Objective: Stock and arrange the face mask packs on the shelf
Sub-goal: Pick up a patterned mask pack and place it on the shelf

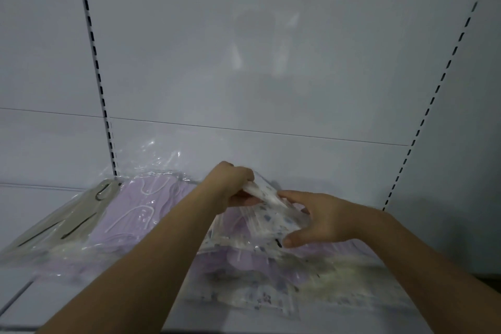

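Observation:
Clear plastic packs of face masks lie on a white shelf [271, 320]. A pack of lilac masks [135, 214] lies at the left, with a grey-beige pack [67, 219] beside it at the far left. My left hand [230, 184] grips the upper end of a white patterned mask pack [273, 206] that is lifted and tilted. My right hand [322, 219] holds the same pack's lower right side, thumb under and fingers spread over it. Under the hands lies a pile of patterned and lilac packs [257, 274].
The white back panel [271, 62] of the shelving rises behind, with slotted uprights at left [95, 62] and right [433, 97]. Bare shelf surface shows to the right of the pile [447, 238] and at the front left corner.

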Demonstrator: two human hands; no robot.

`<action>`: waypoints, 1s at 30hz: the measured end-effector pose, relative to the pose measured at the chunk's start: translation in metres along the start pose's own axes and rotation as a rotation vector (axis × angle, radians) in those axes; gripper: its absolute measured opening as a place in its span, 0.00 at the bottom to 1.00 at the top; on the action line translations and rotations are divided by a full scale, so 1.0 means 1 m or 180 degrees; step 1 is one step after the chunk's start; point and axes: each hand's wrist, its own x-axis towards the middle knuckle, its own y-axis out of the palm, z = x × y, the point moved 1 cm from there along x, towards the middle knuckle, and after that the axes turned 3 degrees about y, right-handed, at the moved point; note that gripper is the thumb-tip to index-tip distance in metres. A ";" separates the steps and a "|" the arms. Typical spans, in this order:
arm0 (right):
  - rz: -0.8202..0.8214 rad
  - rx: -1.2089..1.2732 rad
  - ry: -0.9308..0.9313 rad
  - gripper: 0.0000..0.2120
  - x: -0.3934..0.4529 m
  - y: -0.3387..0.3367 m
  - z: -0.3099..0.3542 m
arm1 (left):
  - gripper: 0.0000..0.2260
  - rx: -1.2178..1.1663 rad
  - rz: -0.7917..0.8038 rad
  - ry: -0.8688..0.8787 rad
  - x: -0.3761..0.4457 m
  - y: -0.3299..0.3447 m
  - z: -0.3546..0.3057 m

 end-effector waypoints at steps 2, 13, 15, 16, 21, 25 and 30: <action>-0.0352 -0.0429 -0.0137 0.46 0.006 0.007 0.001 | 0.05 -0.0018 0.0185 0.0035 -0.001 0.003 -0.001; -0.0771 -0.0828 -0.0362 0.23 0.016 0.005 -0.001 | 0.27 0.0431 -0.0250 0.0475 0.004 -0.010 0.012; -0.0823 -0.0812 -0.0285 0.20 0.017 0.002 -0.005 | 0.26 0.0365 -0.0542 0.0634 0.004 -0.015 0.012; -0.0846 -0.0839 -0.0281 0.19 0.017 0.001 -0.005 | 0.24 0.0410 -0.0657 0.0633 0.004 -0.017 0.012; -0.0967 -0.0648 -0.0283 0.21 0.018 0.002 -0.005 | 0.21 0.0279 -0.0137 -0.0094 -0.004 -0.012 0.013; -0.0900 -0.0940 -0.0411 0.32 0.018 0.016 0.007 | 0.20 0.0018 0.0246 0.0060 -0.001 0.007 0.012; -0.1425 -0.0727 -0.0251 0.17 0.014 0.010 0.007 | 0.25 -0.0093 0.0147 0.0304 0.002 0.010 0.000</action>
